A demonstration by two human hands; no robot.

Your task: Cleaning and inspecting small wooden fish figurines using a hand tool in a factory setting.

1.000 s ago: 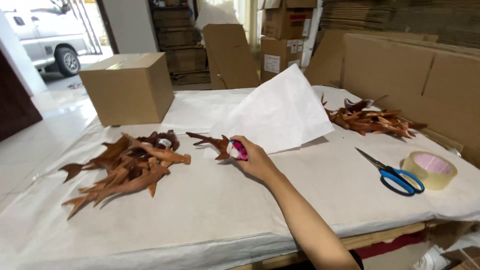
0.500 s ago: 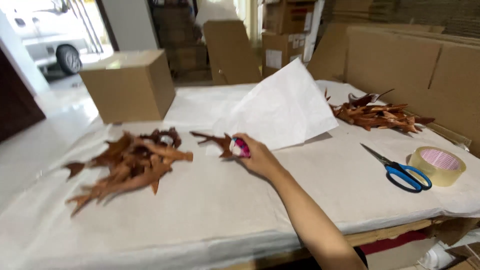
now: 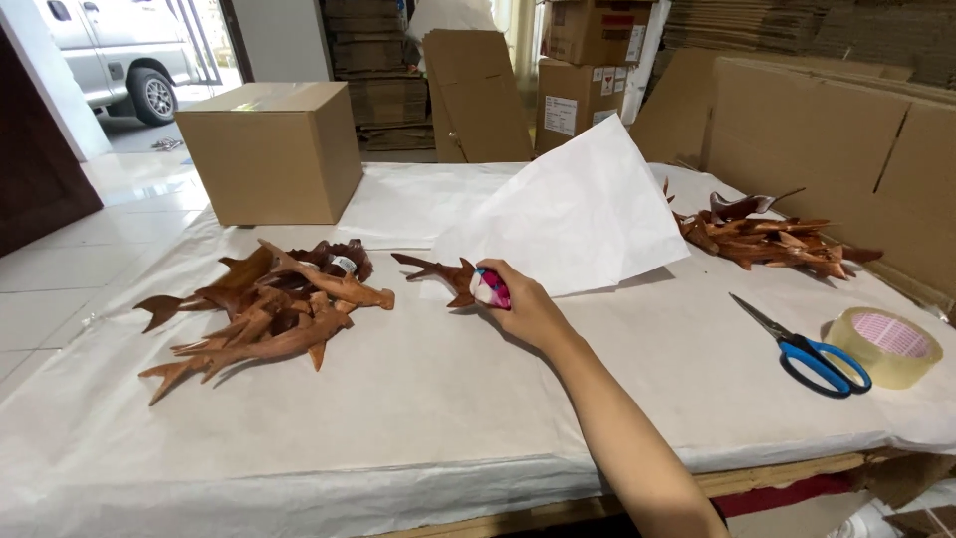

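Observation:
My right hand (image 3: 523, 311) reaches over the paper-covered table (image 3: 418, 399) with its fingers closed on a small pink and white object (image 3: 489, 288). It presses this against the head end of a single brown wooden fish carving (image 3: 435, 270) that lies flat. Just behind the hand a white sheet of paper (image 3: 578, 214) stands curled up off the table. A pile of similar wooden fish carvings (image 3: 264, 304) lies to the left of the hand. My left hand is out of sight.
A second heap of carvings (image 3: 767, 237) lies at the far right. Blue-handled scissors (image 3: 812, 351) and a roll of clear tape (image 3: 886, 346) sit near the right edge. A closed cardboard box (image 3: 271, 149) stands at the back left, with flat cardboard sheets (image 3: 827, 139) behind the table.
My right hand stays on the single carving with the pink and white object. Only the view has shifted slightly.

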